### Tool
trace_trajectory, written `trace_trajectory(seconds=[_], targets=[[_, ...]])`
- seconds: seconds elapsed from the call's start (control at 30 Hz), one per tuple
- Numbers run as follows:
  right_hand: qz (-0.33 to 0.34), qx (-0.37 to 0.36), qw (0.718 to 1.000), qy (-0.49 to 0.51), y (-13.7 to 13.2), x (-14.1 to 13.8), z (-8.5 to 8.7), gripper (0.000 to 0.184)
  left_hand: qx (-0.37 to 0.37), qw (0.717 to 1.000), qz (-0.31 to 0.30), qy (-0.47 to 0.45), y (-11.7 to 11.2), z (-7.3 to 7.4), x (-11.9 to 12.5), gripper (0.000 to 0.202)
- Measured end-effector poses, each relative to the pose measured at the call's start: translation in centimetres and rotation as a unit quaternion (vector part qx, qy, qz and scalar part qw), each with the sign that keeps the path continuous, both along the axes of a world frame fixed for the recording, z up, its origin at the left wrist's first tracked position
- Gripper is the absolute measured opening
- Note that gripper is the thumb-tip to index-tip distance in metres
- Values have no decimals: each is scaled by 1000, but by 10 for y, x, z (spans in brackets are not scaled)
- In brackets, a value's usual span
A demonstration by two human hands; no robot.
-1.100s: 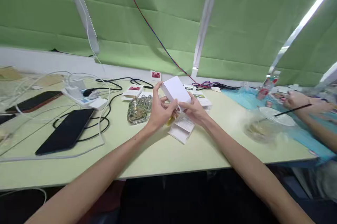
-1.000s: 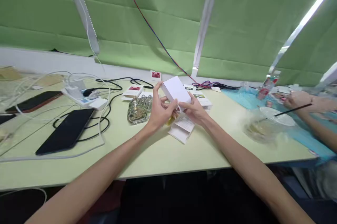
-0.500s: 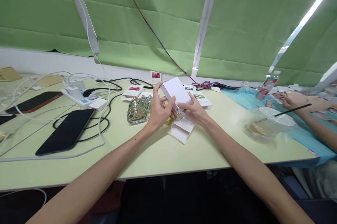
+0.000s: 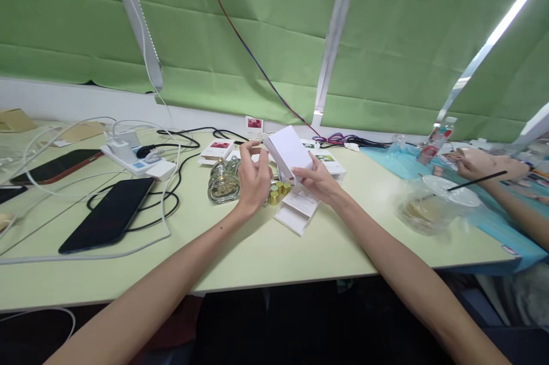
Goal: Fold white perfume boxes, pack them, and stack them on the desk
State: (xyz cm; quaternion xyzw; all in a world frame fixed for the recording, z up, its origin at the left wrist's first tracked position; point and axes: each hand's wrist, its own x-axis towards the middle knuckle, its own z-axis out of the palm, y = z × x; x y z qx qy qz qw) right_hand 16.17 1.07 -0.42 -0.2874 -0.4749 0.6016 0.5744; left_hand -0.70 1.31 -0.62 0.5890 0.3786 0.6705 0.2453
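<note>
My right hand (image 4: 316, 179) is closed on a small white box (image 4: 288, 150), holding it tilted above the pale green table (image 4: 257, 250). A little left of the box hovers my left hand (image 4: 253, 179), fingers loosely curled and apart, with nothing in it. Below the box, several small gold caps (image 4: 278, 189) sit on the table. Clear glass bottles (image 4: 223, 181) stand just left of my left hand. A flat white carton with a printed leaflet (image 4: 297, 209) lies under my right wrist.
Two dark phones (image 4: 107, 213) (image 4: 55, 165), a white power strip (image 4: 139, 163) and tangled cables lie at the left. Small picture boxes (image 4: 217, 149) sit behind the bottles. At the right are a lidded plastic cup (image 4: 433, 205), a blue cloth (image 4: 493, 222) and another person's hand (image 4: 476, 163).
My left hand has let go of the white box and drawn slightly left. The gold caps, hidden before, now show under the box. My right hand still holds it.
</note>
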Motion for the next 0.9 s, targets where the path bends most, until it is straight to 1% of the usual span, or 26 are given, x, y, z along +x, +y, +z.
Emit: trace_trajectory(seconds=[0.1,0.13,0.2,0.27,0.33,0.47,0.53,0.6,0.7,0.9], targets=[[-26,0,999,20,1,0,1,72,8,999,29,42,-3,2,1,16],[-39,3,999,26,1,0,1,72,11,997,27,72,-3,2,2,13],[-70,14,997,34,3,-1,1,69,25,987,2,158,-4,1,1,10],[-105,26,993,39,5,-1,0,66,50,963,-23,264,-4,-2,1,8],[-136,30,989,41,7,0,-2,66,70,927,-45,365,-5,-4,1,9],[-168,28,984,48,10,1,-4,69,71,863,-97,491,-9,-5,-1,18],[-173,30,983,50,10,0,-5,69,71,838,-120,528,-10,-4,-2,21],[-174,31,983,48,9,0,-4,70,72,820,-141,550,-10,-2,-4,23],[-174,28,983,42,8,-1,-3,69,73,805,-167,564,-11,0,-7,27],[-179,37,983,26,10,0,-5,69,80,771,-186,604,-15,8,-10,36]])
